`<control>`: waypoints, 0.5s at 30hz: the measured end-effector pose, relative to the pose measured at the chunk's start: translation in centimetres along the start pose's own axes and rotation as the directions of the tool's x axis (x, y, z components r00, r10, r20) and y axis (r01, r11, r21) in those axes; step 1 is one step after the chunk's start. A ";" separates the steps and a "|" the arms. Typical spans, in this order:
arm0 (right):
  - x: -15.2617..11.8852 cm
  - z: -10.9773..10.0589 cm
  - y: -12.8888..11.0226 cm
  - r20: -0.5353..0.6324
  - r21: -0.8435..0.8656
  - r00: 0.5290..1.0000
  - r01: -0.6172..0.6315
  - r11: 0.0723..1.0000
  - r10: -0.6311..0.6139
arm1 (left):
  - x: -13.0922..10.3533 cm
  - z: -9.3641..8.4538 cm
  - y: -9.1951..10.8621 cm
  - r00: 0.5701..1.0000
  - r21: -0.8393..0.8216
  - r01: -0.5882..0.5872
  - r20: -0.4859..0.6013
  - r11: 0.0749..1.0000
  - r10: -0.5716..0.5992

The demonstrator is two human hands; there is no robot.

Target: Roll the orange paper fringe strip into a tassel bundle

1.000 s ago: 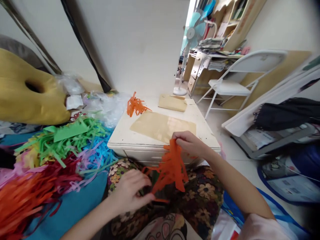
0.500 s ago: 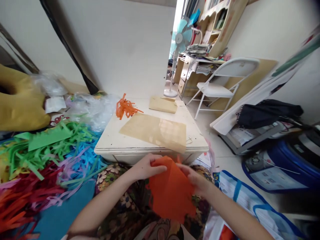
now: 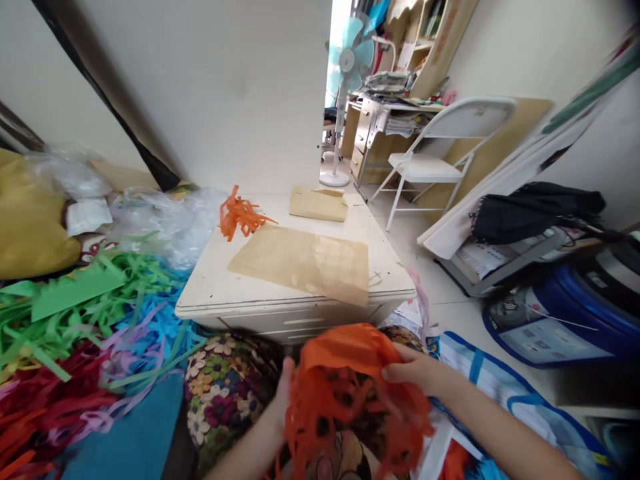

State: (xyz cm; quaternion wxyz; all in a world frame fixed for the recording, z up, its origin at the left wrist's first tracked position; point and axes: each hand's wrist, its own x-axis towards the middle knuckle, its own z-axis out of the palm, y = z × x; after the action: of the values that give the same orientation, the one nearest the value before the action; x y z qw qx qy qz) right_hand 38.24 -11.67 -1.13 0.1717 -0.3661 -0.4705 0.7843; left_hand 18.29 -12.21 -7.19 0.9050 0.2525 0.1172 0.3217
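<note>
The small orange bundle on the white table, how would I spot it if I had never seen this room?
Find the low white table in the middle of the room, with two brown paper sheets on top. At its far left corner, beside the larger brown sheet, lies the small orange bundle of cut paper strips. It is the only coloured thing on the table.

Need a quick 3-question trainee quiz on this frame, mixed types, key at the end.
1. True or false: both hands grip the orange cut tissue paper.
2. What lies flat on the cream low wooden table?
A. brown paper sheet
B. green strips
C. scissors
3. Fill in: a small bundle of orange strips sits at the table's far ____ corner.

Key
1. True: left hand and right hand hold it over the lap.
2. A, the brown paper sheet.
3. left
</note>
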 end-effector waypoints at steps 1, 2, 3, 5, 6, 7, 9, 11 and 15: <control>-0.5 -0.4 -1.2 -0.032 -0.093 0.999 -0.039 0.995 0.036 | -0.2 -0.1 -1.5 0.998 -0.035 0.024 0.054 0.999 -0.022; -0.9 -0.7 -2.4 -0.066 -0.187 0.996 -0.073 0.980 0.061 | -0.5 -0.3 -2.7 0.988 -0.083 0.062 0.149 0.995 -0.049; -1.1 -1.1 -3.5 -0.073 -0.263 0.994 -0.092 0.960 0.076 | -0.8 -0.4 -3.3 0.973 -0.090 0.106 0.216 0.990 -0.085; -1.4 -1.8 -5.4 -0.067 -0.405 0.993 -0.113 0.908 0.094 | -1.5 -0.5 -2.7 0.943 -0.026 0.200 0.277 0.979 -0.185; -1.5 -2.2 -6.3 -0.068 -0.464 0.993 -0.118 0.878 0.097 | -1.8 -0.4 -1.4 0.939 0.062 0.241 0.237 0.968 -0.249; -1.5 -2.6 -7.1 -0.081 -0.518 0.992 -0.124 0.846 0.095 | -2.2 -0.2 0.5 0.934 0.177 0.293 0.155 0.940 -0.321; -1.4 -3.7 -8.4 -0.121 -0.609 0.989 -0.144 0.780 0.087 | -2.9 0.4 5.5 0.933 0.395 0.346 -0.051 0.851 -0.355; -0.8 -4.9 -9.6 -0.160 -0.672 0.984 -0.163 0.722 0.073 | -3.2 1.0 11.0 0.878 0.531 0.478 -0.274 0.700 -0.393; 1.8 -7.1 -11.4 -0.213 -0.720 0.973 -0.220 0.658 0.093 | -1.9 0.5 20.2 0.835 0.700 0.551 -0.466 0.454 -0.294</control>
State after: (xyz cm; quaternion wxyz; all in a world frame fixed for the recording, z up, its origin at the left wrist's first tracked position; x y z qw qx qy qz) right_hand 41.42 -0.57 5.92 -0.0226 -0.5041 -0.6987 0.5072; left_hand 6.44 -0.17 4.08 0.7099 0.5525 0.4361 0.0247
